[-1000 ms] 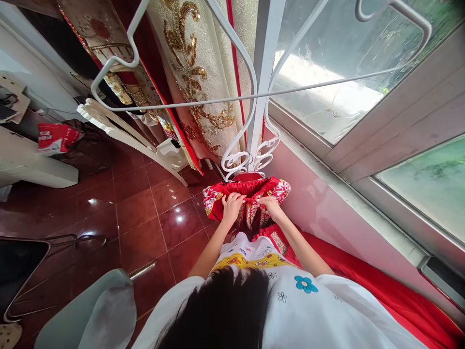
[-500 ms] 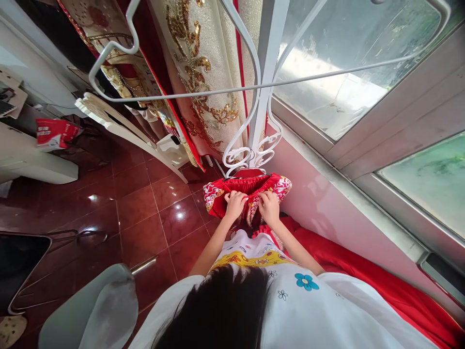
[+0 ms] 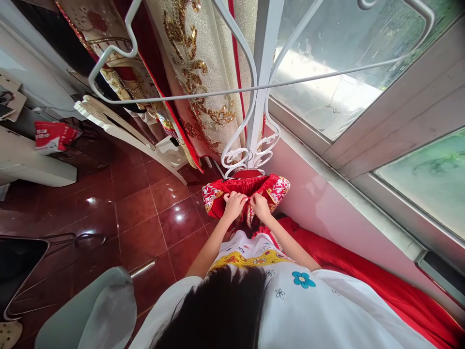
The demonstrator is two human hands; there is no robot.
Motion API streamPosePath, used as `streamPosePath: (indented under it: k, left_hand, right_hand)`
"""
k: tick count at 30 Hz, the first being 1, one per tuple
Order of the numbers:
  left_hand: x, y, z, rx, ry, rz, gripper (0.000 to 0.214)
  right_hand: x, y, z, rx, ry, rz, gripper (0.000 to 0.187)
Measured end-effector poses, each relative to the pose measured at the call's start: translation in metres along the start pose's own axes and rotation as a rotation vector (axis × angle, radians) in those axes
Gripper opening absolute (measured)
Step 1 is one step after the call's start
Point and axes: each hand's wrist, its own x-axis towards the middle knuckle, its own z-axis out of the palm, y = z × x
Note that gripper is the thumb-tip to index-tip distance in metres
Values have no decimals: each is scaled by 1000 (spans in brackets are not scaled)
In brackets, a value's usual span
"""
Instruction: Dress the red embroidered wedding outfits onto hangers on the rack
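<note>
A red garment [image 3: 279,189] with white and gold embroidery hangs in front of me from a rack. Its shoulders spread to both sides, and the red inside shows at the top. My left hand [image 3: 234,204] is closed on the left front edge of the garment, fingers bent over the cloth. Close beside it, my right hand [image 3: 260,206] pinches the opposite front edge. The two hands nearly meet at the middle of the front. Whatever small fastening may lie between the fingertips is hidden.
The white metal rack [image 3: 250,121] stands ahead, with gold-embroidered cream cloth [image 3: 218,63] hanging behind. A white chair [image 3: 119,128] is at the left, a grey-green chair [image 3: 87,310] at lower left. Red fabric [image 3: 345,271] lies along the pink wall [image 3: 308,179], under a window.
My right hand has moved left, bringing its front edge of the garment closer to my left hand. My left hand has stayed almost in place.
</note>
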Motion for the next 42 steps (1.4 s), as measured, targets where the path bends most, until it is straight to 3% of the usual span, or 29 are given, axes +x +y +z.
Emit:
streamPosePath:
  k: [6, 11, 16, 22, 33, 42]
  left_hand:
    - [7, -1, -3, 69, -9, 155, 22]
    - [25, 1, -8, 143, -176, 352, 19]
    - [42, -3, -13, 185, -295, 433, 15]
    - [44, -6, -16, 149, -279, 391, 12]
    - [24, -3, 0, 65, -62, 103, 11]
    - [31, -10, 4, -34, -119, 232, 14]
  right_hand:
    - [11, 8, -8, 190, -34, 83, 18]
    - [19, 7, -14, 267, -86, 152, 14]
    - [31, 4, -20, 289, -192, 159, 17]
    - [34, 1, -21, 267, -175, 117, 13]
    - [30, -7, -11, 203, -58, 90, 9]
    - [29, -3, -13, 214, -83, 157, 14]
